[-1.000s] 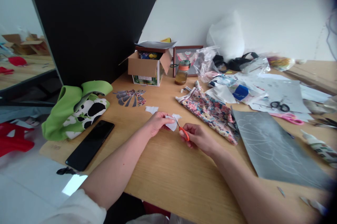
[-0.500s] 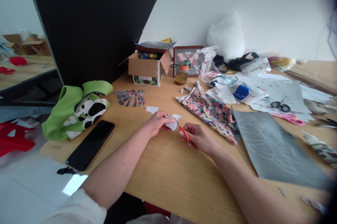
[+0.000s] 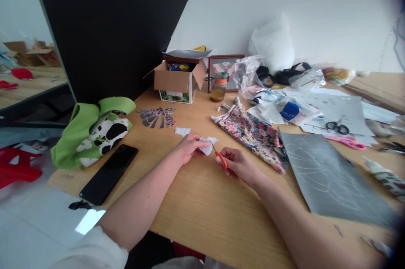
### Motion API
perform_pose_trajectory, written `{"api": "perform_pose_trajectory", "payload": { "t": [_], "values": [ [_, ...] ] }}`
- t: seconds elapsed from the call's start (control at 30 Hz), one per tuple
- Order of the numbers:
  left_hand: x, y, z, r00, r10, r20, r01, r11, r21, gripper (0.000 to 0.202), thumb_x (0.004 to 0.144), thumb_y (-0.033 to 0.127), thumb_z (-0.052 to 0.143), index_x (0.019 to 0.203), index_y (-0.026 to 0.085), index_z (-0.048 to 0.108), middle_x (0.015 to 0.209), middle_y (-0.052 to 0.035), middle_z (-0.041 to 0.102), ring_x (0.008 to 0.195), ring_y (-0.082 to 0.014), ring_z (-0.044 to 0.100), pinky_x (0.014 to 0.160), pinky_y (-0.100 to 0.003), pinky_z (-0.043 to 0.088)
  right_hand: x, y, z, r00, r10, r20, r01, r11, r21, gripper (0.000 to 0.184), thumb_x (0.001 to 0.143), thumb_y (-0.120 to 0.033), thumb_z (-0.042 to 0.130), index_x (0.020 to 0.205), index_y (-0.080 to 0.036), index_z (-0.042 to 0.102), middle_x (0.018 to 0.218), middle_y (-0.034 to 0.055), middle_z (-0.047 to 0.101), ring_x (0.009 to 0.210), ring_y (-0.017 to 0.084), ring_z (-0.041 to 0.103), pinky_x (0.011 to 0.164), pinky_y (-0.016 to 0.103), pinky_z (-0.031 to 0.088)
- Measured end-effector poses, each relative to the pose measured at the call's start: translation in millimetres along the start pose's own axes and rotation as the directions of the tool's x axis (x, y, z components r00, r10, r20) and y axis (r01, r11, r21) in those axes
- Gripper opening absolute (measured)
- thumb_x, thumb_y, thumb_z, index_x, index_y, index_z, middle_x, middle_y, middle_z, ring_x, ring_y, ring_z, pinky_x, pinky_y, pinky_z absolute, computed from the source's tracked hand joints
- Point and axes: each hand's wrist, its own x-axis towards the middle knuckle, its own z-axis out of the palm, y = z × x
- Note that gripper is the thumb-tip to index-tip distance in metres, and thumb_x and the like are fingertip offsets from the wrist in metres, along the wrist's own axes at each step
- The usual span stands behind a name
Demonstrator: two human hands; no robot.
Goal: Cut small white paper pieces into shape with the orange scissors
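Observation:
Between its thumb and fingers, my left hand [image 3: 191, 148] pinches a small white piece of paper [image 3: 206, 149]. My right hand [image 3: 234, 162] is closed round the orange handles of a small pair of scissors [image 3: 222, 160], whose blades point up and left and meet the paper's right edge. Whether the blades are parted is too small to tell. Another white scrap [image 3: 182, 131] lies on the table just beyond my left hand. Further back to the left rests a fan of cut grey and floral pieces [image 3: 157, 117].
Right of my hands lies floral fabric [image 3: 249, 134], beside a grey sheet with white line drawings [image 3: 332, 176]. Black scissors [image 3: 337, 126], pink scissors [image 3: 348, 141] and a glue bottle [image 3: 384, 176] sit further right. A phone [image 3: 109, 174] and green panda bag [image 3: 95, 132] are left. Behind stand a carton [image 3: 174, 79] and jar [image 3: 219, 88].
Hardly anything differs. Both hands stay in place, and the white paper at the scissor blades has shifted only very slightly.

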Motion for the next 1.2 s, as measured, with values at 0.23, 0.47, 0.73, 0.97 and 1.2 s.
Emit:
{"api": "perform_pose_trajectory", "payload": {
  "t": [0.23, 0.47, 0.73, 0.97, 1.2],
  "values": [
    [-0.4, -0.5, -0.2, 1.0, 0.019, 0.0, -0.019, 1.0, 0.014, 0.022, 0.054, 0.023, 0.081, 0.069, 0.012, 0.067, 0.062, -0.0024, 0.063, 0.056, -0.0116, 0.056, 0.051, -0.023, 0.044, -1.4, -0.1, -1.2, 0.999, 0.012, 0.042, -0.012, 1.0, -0.015, 0.049, 0.071, -0.064, 0.069, 0.074, -0.019, 0.051, 0.064, -0.0027, 0.053, 0.045, 0.007, 0.042, 0.04, 0.02, 0.026],
    [0.2, -2.4, -1.2, 0.999, 0.015, 0.028, -0.016, 0.999, 0.049, 0.021, 0.056, 0.022, 0.079, 0.07, 0.012, 0.067, 0.064, -0.0028, 0.064, 0.057, -0.0122, 0.058, 0.053, -0.024, 0.046, -2.0, -1.2, -1.0, 0.999, 0.002, 0.05, -0.002, 1.0, -0.014, 0.051, 0.07, -0.066, 0.069, 0.074, -0.018, 0.05, 0.065, -0.0025, 0.053, 0.046, 0.007, 0.043, 0.041, 0.021, 0.025],
    [0.1, -2.4, -1.5, 0.999, 0.021, 0.035, -0.023, 0.999, 0.045, 0.02, 0.056, 0.022, 0.079, 0.07, 0.012, 0.068, 0.064, -0.0032, 0.065, 0.058, -0.0122, 0.059, 0.054, -0.024, 0.046, -1.8, -0.3, -1.4, 0.998, 0.002, 0.058, -0.001, 1.0, -0.021, 0.05, 0.072, -0.066, 0.068, 0.075, -0.019, 0.05, 0.065, -0.0022, 0.054, 0.045, 0.007, 0.042, 0.041, 0.021, 0.024],
    [-1.2, -1.2, -1.1, 0.999, 0.023, 0.042, -0.026, 0.998, 0.062, 0.023, 0.056, 0.025, 0.08, 0.069, 0.011, 0.068, 0.063, -0.0033, 0.064, 0.057, -0.0118, 0.058, 0.053, -0.024, 0.044, -2.2, -2.2, -0.3, 0.999, -0.007, 0.042, 0.008, 1.0, -0.011, 0.051, 0.069, -0.065, 0.07, 0.072, -0.019, 0.051, 0.063, -0.003, 0.053, 0.045, 0.007, 0.042, 0.041, 0.021, 0.025],
    [-1.6, -0.4, -0.8, 0.999, 0.025, 0.037, -0.027, 0.998, 0.06, 0.021, 0.056, 0.024, 0.079, 0.068, 0.012, 0.067, 0.062, -0.0031, 0.064, 0.056, -0.0122, 0.058, 0.054, -0.025, 0.046, -1.4, -1.5, -0.9, 0.999, -0.01, 0.04, 0.011, 1.0, -0.022, 0.052, 0.069, -0.066, 0.07, 0.072, -0.018, 0.051, 0.062, -0.0031, 0.052, 0.045, 0.007, 0.042, 0.04, 0.02, 0.026]
  ]
}}
